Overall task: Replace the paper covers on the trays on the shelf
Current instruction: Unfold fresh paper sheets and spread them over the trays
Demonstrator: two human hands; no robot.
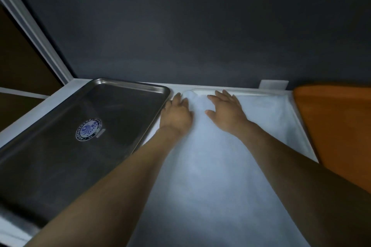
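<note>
Stainless steel tray point(60, 166) at far left, bare and uncovered, with a round blue and white sticker point(88, 129) on its floor. It sits on a white shelf point(30, 118) against a dark grey wall point(200, 26).

Just beside its right rim is the left hand point(177, 114), palm down, fingers straight and close together. It presses the far left corner of a white paper cover point(210, 176). This paper, the task's own thing, lies along the whole middle tray point(301, 126), from the near edge of the view to the wall. It looks slightly puffed and rumpled at the far corner between the hands.

The right hand point(226, 112) lies flat on the same sheet a little to the right, fingers spread and thumb out, pressing down and gripping nothing. Neither hand pinches the paper.

Further right, a strip of the middle tray's pale rim shows beyond the paper's edge. Just beside that is an orange tray or cover point(337, 126), only partly in view.

Likely step: smoothing the fresh sheet into the far end of the tray.

Risks, as a judgement:
- The sheet looks thin, so a hard push with flat palms could crease or tear it at the bunched corner.
- Pressure from only one end could slide the whole sheet toward the wall and leave it crooked.
- The left hand is close enough to the steel tray that a sideways sweep could knock it.
</note>
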